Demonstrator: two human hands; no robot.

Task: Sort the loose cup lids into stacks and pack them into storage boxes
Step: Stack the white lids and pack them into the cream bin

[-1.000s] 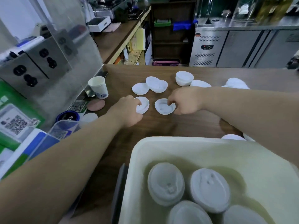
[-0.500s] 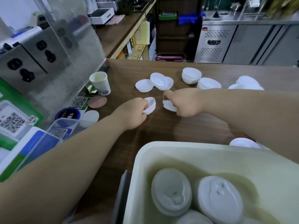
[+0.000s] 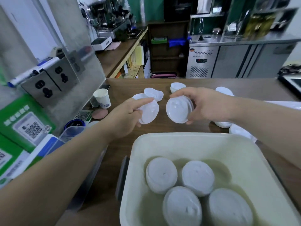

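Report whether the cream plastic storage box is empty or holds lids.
Not empty: four white lid stacks stand inside the cream plastic storage box, with room left.

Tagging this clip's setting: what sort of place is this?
Probably a café counter: espresso machine behind, stainless undercounter fridge, and loose cup lids on the wooden counter.

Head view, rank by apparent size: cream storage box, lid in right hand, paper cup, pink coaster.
1. cream storage box (nearest camera)
2. lid in right hand
3. paper cup
4. pink coaster, nearly alike
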